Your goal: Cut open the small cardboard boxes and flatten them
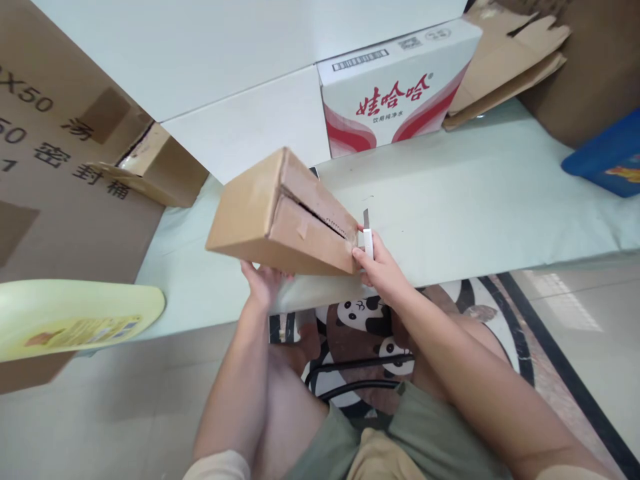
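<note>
A small brown cardboard box point(273, 213) is tilted above the near edge of a pale green table point(450, 213). Its flap seam is slit open along the middle. My left hand point(263, 279) supports the box from underneath, fingers curled against its bottom. My right hand point(380, 265) is at the box's right corner, closed around a white utility knife point(368, 239) whose short blade points upward, next to the end of the seam.
A white carton with red lettering point(395, 93) stands behind the box. Large brown cartons point(60, 160) lie at the left, flattened cardboard point(510, 60) at the back right, a blue item point(607, 157) at the right edge, a yellow lid point(70, 317) at the left.
</note>
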Available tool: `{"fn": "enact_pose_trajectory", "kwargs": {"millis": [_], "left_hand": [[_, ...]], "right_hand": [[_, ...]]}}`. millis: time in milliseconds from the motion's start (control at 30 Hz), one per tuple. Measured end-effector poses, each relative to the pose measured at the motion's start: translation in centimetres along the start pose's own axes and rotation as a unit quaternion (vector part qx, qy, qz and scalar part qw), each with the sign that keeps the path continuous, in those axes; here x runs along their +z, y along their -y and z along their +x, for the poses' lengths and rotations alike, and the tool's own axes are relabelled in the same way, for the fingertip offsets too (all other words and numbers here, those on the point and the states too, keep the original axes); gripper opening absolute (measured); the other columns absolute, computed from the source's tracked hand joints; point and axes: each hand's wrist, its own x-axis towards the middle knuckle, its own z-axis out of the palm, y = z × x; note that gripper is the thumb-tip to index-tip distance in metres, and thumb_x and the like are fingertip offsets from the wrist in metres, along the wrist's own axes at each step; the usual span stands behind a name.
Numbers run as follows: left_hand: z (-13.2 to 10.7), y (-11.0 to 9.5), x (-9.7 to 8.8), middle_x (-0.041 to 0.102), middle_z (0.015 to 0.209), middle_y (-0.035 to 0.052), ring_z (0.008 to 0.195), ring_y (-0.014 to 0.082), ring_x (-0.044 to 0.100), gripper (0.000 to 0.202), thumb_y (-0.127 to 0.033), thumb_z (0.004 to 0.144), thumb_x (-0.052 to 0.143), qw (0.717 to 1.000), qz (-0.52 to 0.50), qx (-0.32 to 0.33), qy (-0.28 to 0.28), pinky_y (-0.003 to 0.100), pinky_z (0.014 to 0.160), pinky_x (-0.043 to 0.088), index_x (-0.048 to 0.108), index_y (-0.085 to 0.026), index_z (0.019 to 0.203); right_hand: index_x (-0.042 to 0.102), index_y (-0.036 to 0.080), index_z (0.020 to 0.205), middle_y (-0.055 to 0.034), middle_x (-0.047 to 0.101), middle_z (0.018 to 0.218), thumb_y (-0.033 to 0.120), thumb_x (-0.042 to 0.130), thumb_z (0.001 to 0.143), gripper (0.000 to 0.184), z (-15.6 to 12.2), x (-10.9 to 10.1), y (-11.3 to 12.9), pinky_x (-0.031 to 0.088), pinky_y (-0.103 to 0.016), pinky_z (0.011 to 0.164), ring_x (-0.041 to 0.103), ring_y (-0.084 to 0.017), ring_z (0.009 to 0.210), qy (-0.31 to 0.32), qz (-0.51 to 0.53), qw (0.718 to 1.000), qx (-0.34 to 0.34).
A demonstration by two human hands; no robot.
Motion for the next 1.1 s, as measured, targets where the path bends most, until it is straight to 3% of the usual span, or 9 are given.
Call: {"fn": "enact_pose_trajectory", "kwargs": {"millis": [67,133,300,433,533,667,767,933,1100], "left_hand": [[-0.2,0.2,0.6,0.074,0.098,0.0180,0.117,0.0396,0.063,0.086,-0.092,0.064,0.047,0.999,-0.009,0.045,-0.024,0.046,0.089,0.057,0.072,-0.016,0.095],[-0.5,0.3,0.8,0.074,0.105,0.0163,0.124,0.0413,0.059,0.081,-0.084,0.054,0.065,0.997,-0.026,0.065,-0.033,0.050,0.098,0.054,0.072,-0.017,0.099],[-0.5,0.1,0.0,0.076,0.095,0.0101,0.115,0.0421,0.065,0.069,-0.052,0.042,0.087,0.997,-0.058,0.042,-0.033,0.053,0.094,0.056,0.071,-0.021,0.102],[-0.2,-0.8,0.0,0.075,0.096,0.0090,0.107,0.0347,0.068,0.060,-0.052,0.055,0.083,0.994,-0.107,0.021,-0.016,0.044,0.085,0.060,0.070,-0.020,0.104],[-0.2,-1.6,0.2,0.073,0.111,0.0102,0.112,0.0336,0.066,0.063,-0.057,0.064,0.077,0.988,-0.148,0.034,0.017,0.046,0.085,0.059,0.066,-0.022,0.115],[-0.2,-1.9,-0.5,0.074,0.104,0.0071,0.104,0.0310,0.068,0.061,-0.054,0.064,0.077,0.989,-0.137,0.055,0.003,0.043,0.082,0.059,0.066,-0.025,0.116],[0.1,-1.6,-1.2,0.075,0.090,0.0048,0.093,0.0289,0.070,0.050,-0.049,0.065,0.076,0.991,-0.116,0.068,-0.029,0.039,0.075,0.059,0.069,-0.025,0.109],[0.5,-1.2,-1.4,0.076,0.087,0.0042,0.085,0.0273,0.072,0.044,-0.046,0.066,0.074,0.991,-0.109,0.069,-0.037,0.037,0.070,0.058,0.070,-0.024,0.104],[0.6,-1.2,-1.0,0.076,0.084,0.0028,0.077,0.0250,0.072,0.046,-0.043,0.062,0.077,0.990,-0.109,0.082,-0.036,0.035,0.064,0.058,0.070,-0.023,0.103]], "right_hand": [[0.040,0.031,0.136,0.0028,0.048,0.077,0.039,0.056,0.091,0.049,-0.3,0.5,0.3,0.029,-0.021,0.041,0.043,-0.012,0.055,-0.002,0.033,0.999,0.043],[0.045,0.028,0.127,0.0028,0.049,0.075,0.038,0.058,0.089,0.041,-0.5,0.9,0.6,0.028,-0.021,0.041,0.044,-0.012,0.054,0.012,0.051,0.997,0.062],[0.042,0.024,0.125,0.0007,0.059,0.083,0.038,0.059,0.088,0.043,-1.1,1.3,0.4,0.032,-0.022,0.043,0.055,-0.011,0.054,0.070,0.041,0.996,0.049],[0.044,0.022,0.132,-0.0014,0.063,0.087,0.046,0.049,0.093,0.047,-1.0,0.8,0.1,0.033,-0.023,0.044,0.051,-0.010,0.051,0.090,0.037,0.995,-0.007],[0.057,0.018,0.119,-0.0027,0.064,0.081,0.047,0.033,0.098,0.044,-0.7,0.4,0.2,0.036,-0.026,0.050,0.043,-0.011,0.052,0.041,-0.004,0.997,-0.059],[0.068,0.019,0.098,0.0000,0.061,0.071,0.036,0.044,0.094,0.029,-1.0,-0.1,0.7,0.038,-0.027,0.059,0.048,-0.013,0.057,-0.014,-0.166,0.976,-0.139],[0.072,0.020,0.106,0.0005,0.064,0.069,0.031,0.048,0.093,0.029,-1.4,-0.4,1.0,0.038,-0.026,0.061,0.053,-0.014,0.058,0.016,-0.243,0.954,-0.175],[0.071,0.024,0.121,-0.0026,0.076,0.088,0.031,0.047,0.095,0.035,-1.4,-0.7,0.7,0.044,-0.027,0.066,0.066,-0.018,0.071,0.003,-0.303,0.935,-0.186],[0.071,0.027,0.124,-0.0042,0.078,0.109,0.030,0.048,0.096,0.037,-1.2,-1.0,0.4,0.049,-0.030,0.074,0.072,-0.023,0.091,-0.020,-0.354,0.913,-0.202]]}}
